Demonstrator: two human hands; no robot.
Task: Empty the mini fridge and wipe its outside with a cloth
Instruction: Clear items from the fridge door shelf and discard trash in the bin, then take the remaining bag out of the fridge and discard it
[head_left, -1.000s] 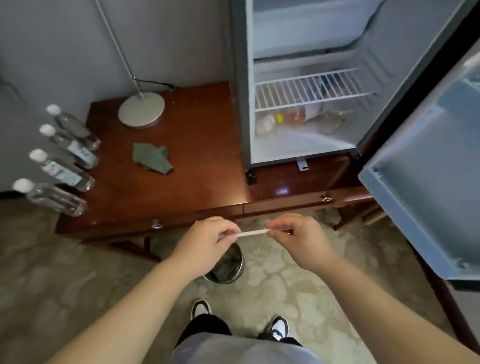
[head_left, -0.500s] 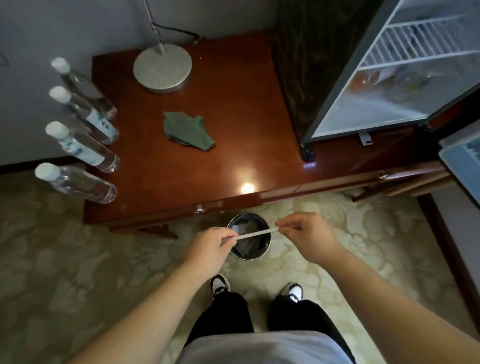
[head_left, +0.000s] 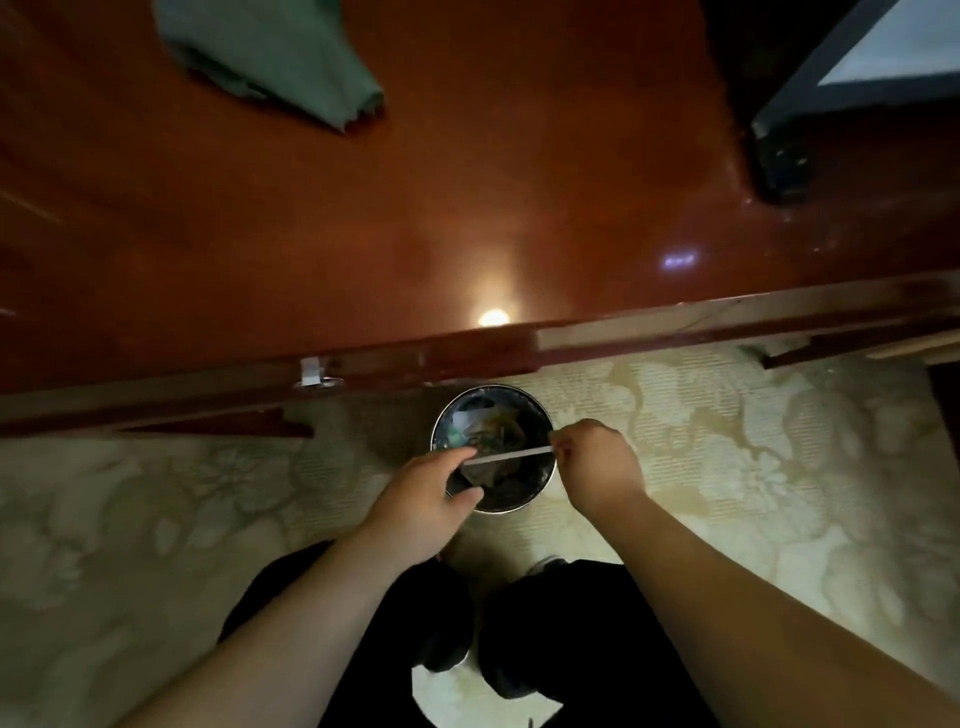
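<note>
Over the floor bin, right hand fingers pinch one end of a thin white strip; left hand touches the other end, thumb apart, grip unclear. Green cloth lies on the surface, left of the mini fridge.

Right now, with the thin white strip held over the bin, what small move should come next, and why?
Probably let go of the white strip. The left hand and the right hand pinch its ends, and it lies straight above the open bin, which already holds rubbish. Dropping it would free both hands for the green cloth on the desk.
</note>
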